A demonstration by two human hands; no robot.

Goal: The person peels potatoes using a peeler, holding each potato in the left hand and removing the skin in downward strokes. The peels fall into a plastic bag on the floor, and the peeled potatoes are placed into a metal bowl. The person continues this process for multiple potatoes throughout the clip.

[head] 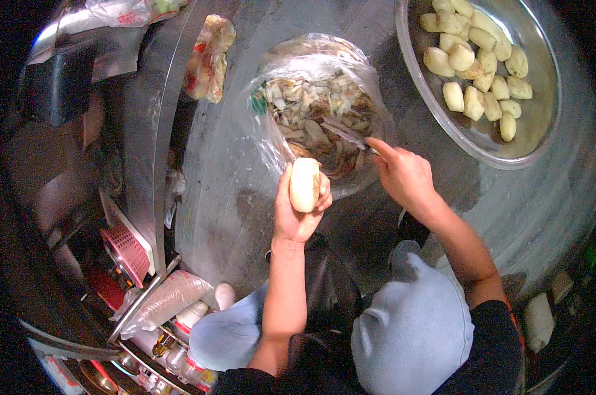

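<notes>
My left hand [303,219] holds a pale, peeled root-vegetable piece [304,185], which looks like lotus root. A brownish patch shows on the right side of the piece. In my right hand [404,173] is a bladed metal tool [345,132], a knife or a peeler, pointing up and left, away from the root. Below both hands stands a round container lined with a clear plastic bag [322,66]. Peelings and scraps [313,131] fill much of it, and the blade is over them. The lower right of the bag's opening lies partly behind my right hand.
At the upper right, a large metal basin [530,133] holds several peeled root pieces [485,64]. A stained plastic bag [210,59] lies on the floor at upper left. To the lower left are a pink plastic basket [127,252], a filled clear bag [167,301] and several jars [177,355].
</notes>
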